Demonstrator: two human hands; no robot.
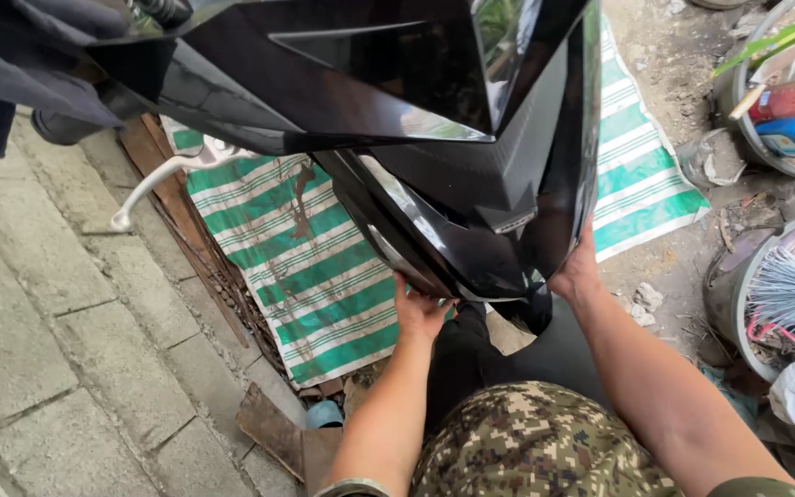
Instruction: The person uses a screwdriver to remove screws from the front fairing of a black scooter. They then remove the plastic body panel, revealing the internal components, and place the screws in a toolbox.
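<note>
Here the left hand (419, 311) presses flat and open against the lower left edge of the glossy black scooter panel (471, 166), and the right hand (578, 270) cups its lower right edge, so the panel hangs between them above the camouflage-clad lap with neither grip closed around anything. Judging by the slick surface and bare palms, it could slip and scratch on the paving (39, 350) or striped green tarp (324, 276). Fingertips are hidden behind the panel, its top is cut off, and the buckets' (789, 304) contents are hard to read.
</note>
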